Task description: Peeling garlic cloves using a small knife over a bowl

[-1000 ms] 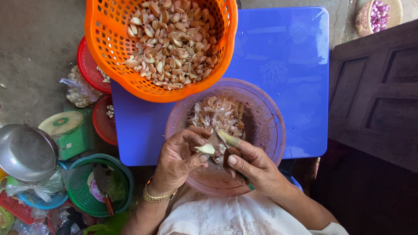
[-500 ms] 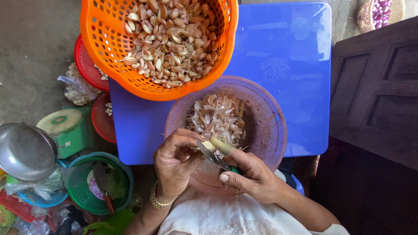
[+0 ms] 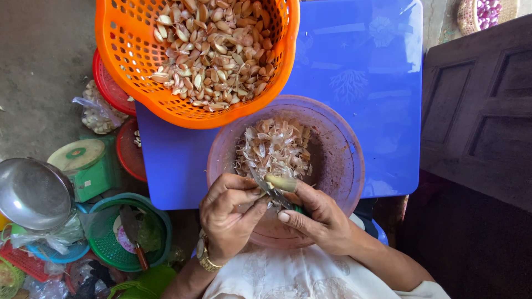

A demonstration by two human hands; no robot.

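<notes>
Your right hand (image 3: 318, 218) grips the small knife (image 3: 265, 188), blade right against your left hand (image 3: 227, 213) pinching a garlic clove (image 3: 250, 195) (mostly hidden). One slip on that slick skin could nick your thumb

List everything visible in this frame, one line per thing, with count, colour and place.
basket of garlic cloves: one, orange, top centre on the table
table: one, blue, centre
bowl: one, pinkish brown, on the table's near edge, holding pale peelings
scale: one, green, left on the floor
metal bowl: one, silver, far left
green basket: one, lower left, a knife inside
red baskets: two, left of the table
wicker basket: one, top right, purple bulbs inside
wooden door panel: one, dark brown, right
small knife: one, green handle, in right grip
left hand: pinching something small, hidden
right hand: holding the knife
</notes>
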